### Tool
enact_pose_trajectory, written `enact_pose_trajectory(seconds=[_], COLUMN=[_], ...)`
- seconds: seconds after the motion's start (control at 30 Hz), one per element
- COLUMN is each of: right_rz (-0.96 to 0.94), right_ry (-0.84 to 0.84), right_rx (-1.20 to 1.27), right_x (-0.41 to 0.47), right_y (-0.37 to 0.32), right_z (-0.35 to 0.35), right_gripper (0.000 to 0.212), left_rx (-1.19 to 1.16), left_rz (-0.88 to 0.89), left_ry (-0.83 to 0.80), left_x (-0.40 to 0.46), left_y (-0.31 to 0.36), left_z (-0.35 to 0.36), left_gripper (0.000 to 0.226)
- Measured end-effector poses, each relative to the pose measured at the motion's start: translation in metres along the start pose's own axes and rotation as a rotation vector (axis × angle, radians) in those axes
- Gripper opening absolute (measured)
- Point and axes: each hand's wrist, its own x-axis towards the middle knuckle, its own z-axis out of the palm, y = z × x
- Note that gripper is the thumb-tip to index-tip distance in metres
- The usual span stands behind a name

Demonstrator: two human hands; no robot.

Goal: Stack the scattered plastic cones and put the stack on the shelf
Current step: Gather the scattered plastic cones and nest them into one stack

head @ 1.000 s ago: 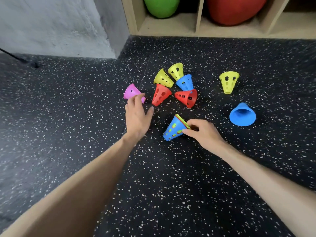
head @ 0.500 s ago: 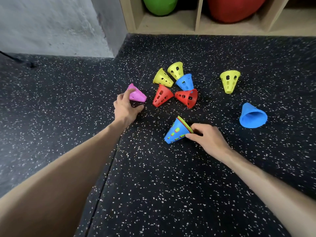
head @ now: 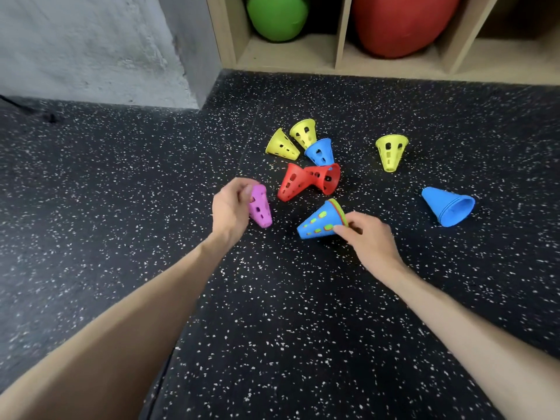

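Pink cone [head: 260,206] is gripped by left hand [head: 231,207], just left of the stack [head: 321,221]; stack rim is pinched by right hand [head: 368,237].

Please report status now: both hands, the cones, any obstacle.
Left hand grips pink cone. Right hand pinches rim of blue stack. Seven loose cones on floor. Nothing between.

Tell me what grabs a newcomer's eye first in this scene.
The bright plastic cones scattered on the black speckled floor: a yellow, blue and red cluster mid-floor, with a lone yellow cone and a blue cone to the right. Next, the left hand gripping a pink cone while the right hand holds a nested blue stack.
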Motion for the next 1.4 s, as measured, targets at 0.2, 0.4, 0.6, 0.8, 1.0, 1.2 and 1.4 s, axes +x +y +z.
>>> enact_pose_trajectory(seconds=[0.2, 0.4, 0.6, 0.8, 1.0, 1.2, 1.4], right_rz=[0.017, -0.002, -0.013, -0.114, -0.151, -0.159, -0.094], right_ry=[0.197, 0.190, 0.117, -0.216, -0.253, -0.283, -0.145], right_rx=[0.083, 0.058, 0.020, -0.070, -0.020, -0.049, 0.079], right_x=[-0.002, -0.010, -0.007, 0.000, 0.009, 0.028, 0.051], right_y=[-0.017, -0.031, -0.036, -0.026, -0.004, 0.002, 0.003], right_z=[-0.013, -0.006, 0.008, 0.006, -0.005, -0.025, -0.050], right_gripper=[0.012, 0.013, 0.013, 0.018, 0.029, 0.028, 0.020], left_rx=[0.072, -0.066, -0.156, -0.137, -0.102, -0.069, -0.115], left_rz=[0.186, 0.041, 0.007, 0.116, 0.197, 0.238, 0.183], left_ry=[-0.206, -0.230, -0.270, -0.245, -0.259, -0.291, -0.248], left_x=[-0.057, -0.100, -0.107, -0.107, -0.103, -0.092, -0.091], left_y=[0.014, -0.002, -0.001, 0.008, 0.014, 0.025, 0.029], left_z=[0.011, 0.041, 0.049, 0.053, 0.064, 0.084, 0.100], left_gripper=[0.017, 0.079, 0.105, 0.094, 0.081, 0.077, 0.071])
